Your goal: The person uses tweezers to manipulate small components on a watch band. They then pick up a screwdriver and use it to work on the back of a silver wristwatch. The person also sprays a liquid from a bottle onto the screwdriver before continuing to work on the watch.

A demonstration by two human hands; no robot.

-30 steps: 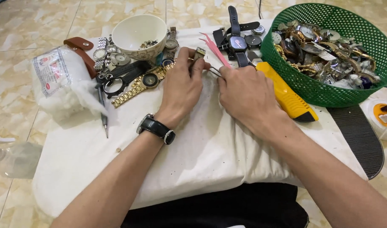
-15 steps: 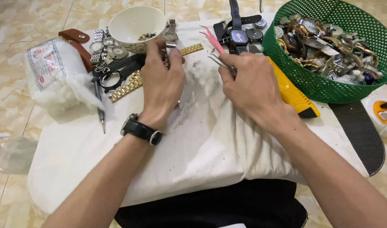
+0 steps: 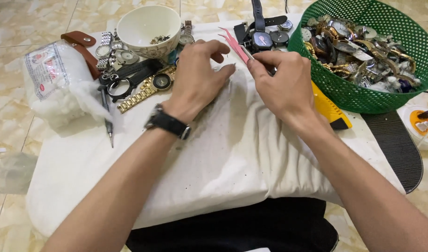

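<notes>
Your left hand [image 3: 195, 77] has shifted right, fingers spread, empty, pressing the cloth [image 3: 232, 149] flat; right hand [image 3: 281, 84] pinches tweezers [image 3: 237, 46], poised.

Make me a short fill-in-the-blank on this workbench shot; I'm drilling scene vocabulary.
1. The basket full of watches is ___ in colour.
2. The left hand has a black ___ strapped on its wrist.
3. The right hand pinches slim metal tweezers over the white ___.

Missing: green; watch; cloth
</notes>
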